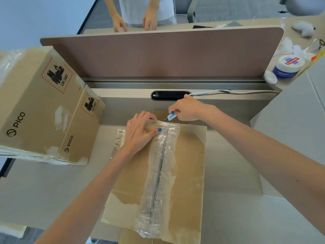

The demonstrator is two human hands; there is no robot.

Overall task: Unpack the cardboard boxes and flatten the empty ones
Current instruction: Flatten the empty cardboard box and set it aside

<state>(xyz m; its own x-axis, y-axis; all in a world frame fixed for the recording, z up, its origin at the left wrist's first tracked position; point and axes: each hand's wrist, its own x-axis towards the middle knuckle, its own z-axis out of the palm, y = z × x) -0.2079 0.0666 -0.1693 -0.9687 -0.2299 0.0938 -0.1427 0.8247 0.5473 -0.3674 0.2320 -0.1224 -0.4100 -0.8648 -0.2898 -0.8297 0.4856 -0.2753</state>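
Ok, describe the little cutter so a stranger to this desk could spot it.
Find the brown desk divider, then the taped cardboard box lying in front of it. At the box's far edge the right hand grips the cutter: small, pale blue, the only tool there.

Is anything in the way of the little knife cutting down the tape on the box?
Yes, partly. The left hand presses on the box at the far end of the tape, its thumb lying on the tape just beside the cutter that the right hand holds. Nearer the person, the taped seam looks bare.
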